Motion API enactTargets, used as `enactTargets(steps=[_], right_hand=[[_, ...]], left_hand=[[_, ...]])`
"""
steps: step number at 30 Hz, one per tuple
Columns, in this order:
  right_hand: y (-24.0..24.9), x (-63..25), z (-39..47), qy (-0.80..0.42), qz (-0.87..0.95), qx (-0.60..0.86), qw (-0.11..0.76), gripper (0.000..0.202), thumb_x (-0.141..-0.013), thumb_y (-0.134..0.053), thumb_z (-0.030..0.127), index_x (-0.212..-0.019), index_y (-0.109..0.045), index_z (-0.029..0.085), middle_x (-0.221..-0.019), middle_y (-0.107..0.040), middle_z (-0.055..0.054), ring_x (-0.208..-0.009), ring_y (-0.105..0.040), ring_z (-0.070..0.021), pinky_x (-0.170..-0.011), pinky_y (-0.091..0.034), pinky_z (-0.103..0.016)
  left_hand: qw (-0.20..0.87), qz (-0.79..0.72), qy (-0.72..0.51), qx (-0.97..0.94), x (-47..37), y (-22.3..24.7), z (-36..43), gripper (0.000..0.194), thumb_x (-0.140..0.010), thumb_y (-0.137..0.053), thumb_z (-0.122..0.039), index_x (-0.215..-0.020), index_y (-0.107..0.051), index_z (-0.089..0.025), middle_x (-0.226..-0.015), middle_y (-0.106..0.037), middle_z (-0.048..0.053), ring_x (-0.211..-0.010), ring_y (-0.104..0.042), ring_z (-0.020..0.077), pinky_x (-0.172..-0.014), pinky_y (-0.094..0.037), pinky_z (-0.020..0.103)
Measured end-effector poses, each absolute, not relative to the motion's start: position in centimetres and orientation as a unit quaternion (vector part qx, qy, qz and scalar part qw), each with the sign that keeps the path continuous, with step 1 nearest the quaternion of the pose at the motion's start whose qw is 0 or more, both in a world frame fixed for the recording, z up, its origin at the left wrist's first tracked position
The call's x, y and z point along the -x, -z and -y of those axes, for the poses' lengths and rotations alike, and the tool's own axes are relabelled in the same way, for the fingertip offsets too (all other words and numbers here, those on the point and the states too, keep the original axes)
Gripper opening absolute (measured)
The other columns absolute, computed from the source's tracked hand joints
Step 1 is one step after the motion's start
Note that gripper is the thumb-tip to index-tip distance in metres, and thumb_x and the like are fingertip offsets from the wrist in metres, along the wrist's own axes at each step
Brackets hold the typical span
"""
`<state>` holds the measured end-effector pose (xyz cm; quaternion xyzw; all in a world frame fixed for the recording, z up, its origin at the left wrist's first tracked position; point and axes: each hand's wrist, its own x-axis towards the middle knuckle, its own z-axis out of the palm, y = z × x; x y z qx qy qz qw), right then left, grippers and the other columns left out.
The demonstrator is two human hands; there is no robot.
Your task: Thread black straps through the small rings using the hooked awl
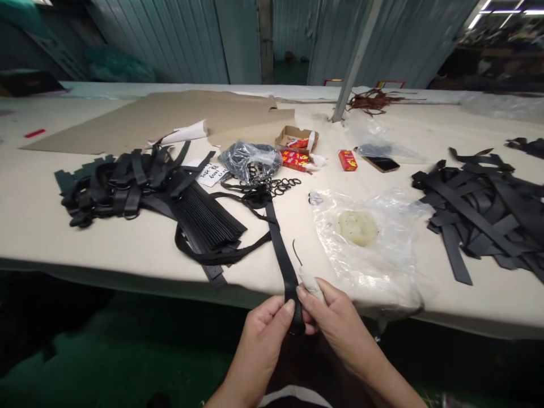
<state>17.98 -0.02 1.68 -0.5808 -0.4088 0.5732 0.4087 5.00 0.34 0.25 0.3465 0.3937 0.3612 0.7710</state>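
A long black strap (281, 255) runs from the small dark pile on the table down to the front edge, where both hands hold its near end. My left hand (266, 334) pinches the strap's left side between thumb and fingers. My right hand (334, 311) pinches its right side and also grips the white-wrapped handle of a curved metal hook tool (311, 284), whose thin tip points up and away. The strap's near end is looped over; what sits inside the loop is too small to make out.
Black straps with rings (131, 181) and stacked strips (208, 218) lie left. Black rings (284, 185), a bagged bundle (249, 160), red boxes (347, 160) and a phone (382, 163) are further back. Plastic with a yellowish lump (358, 228) and loose black strips (484, 204) lie right; a post (355, 62) rises behind.
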Motion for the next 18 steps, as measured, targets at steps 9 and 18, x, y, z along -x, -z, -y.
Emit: enactTargets(steps=[9, 18], right_hand=[[-1.4, -18.2, 0.5, -0.579, 0.426, 0.576, 0.391, 0.034, -0.087, -0.046, 0.045, -0.066, -0.042, 0.018, -0.056, -0.043, 0.004, -0.052, -0.041, -0.0097, -0.050, -0.034, -0.022], [0.0, -17.1, 1.5, -0.329, 0.573, 0.646, 0.382, 0.013, -0.079, -0.045, 0.018, -0.067, -0.048, 0.019, -0.065, -0.052, -0.001, -0.061, -0.049, -0.0140, -0.056, -0.039, -0.023]], left_hand=[[0.760, -0.419, -0.349, -0.354, -4.6, -0.2, -0.2, 0.028, -0.086, -0.053, -0.034, -0.091, -0.070, -0.013, -0.074, -0.069, 0.007, -0.073, -0.060, 0.0184, -0.073, -0.046, 0.029], [0.635, -0.510, -0.346, -0.467, -3.5, 1.5, 0.0, 0.027, -0.072, -0.067, -0.042, -0.083, -0.073, -0.017, -0.080, -0.072, 0.004, -0.079, -0.063, 0.0244, -0.071, -0.049, 0.027]])
